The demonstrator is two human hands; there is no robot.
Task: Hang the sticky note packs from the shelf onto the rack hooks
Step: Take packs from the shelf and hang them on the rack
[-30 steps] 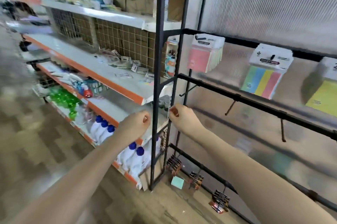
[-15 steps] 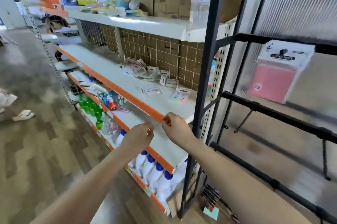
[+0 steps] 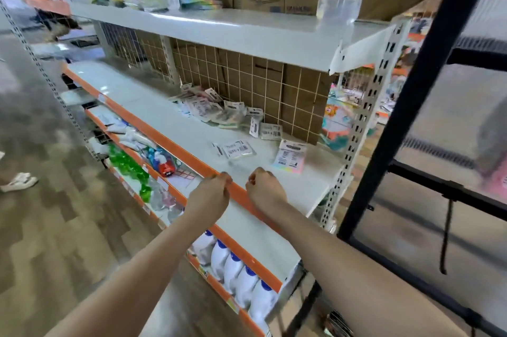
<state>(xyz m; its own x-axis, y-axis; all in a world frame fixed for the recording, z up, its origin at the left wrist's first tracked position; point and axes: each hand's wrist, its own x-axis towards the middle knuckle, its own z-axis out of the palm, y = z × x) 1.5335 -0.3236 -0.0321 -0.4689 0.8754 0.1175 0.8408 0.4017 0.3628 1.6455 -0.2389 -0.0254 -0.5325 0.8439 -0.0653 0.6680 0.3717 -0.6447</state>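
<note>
Only 1 view here, the head cam looking down over a white shelf (image 3: 175,128) with an orange front lip. 2 hands in frame, both empty with the fingers curled in. The left hand (image 3: 212,194) sits right at the orange edge, looks like it's touching it but can't say for sure. The right hand (image 3: 264,190) is just beside it, hovering over the shelf surface a bit further in.

Sticky note packs: 1 pastel rainbow pack (image 3: 290,155) lies flat and alone near the right end of the shelf, white header card pointing toward the back grid, long axis running front to back with a slight tilt. It's near the right hand, beyond it and to the right, not touching. 1 smaller whitish pack (image 3: 237,148) lies flat just beyond the gap between the 2 hands, turned roughly sideways. Further back against the wire grid (image 3: 247,84) there's a loose pile of packs (image 3: 208,109), too jumbled and blurry to count, well apart from both hands.

The black rack (image 3: 411,106) stands off to the right, with 1 bare hook (image 3: 445,235) visible, hanging down from a crossbar. Below the shelf, 5 white bottles with blue caps (image 3: 236,268) stand in a row.
</note>
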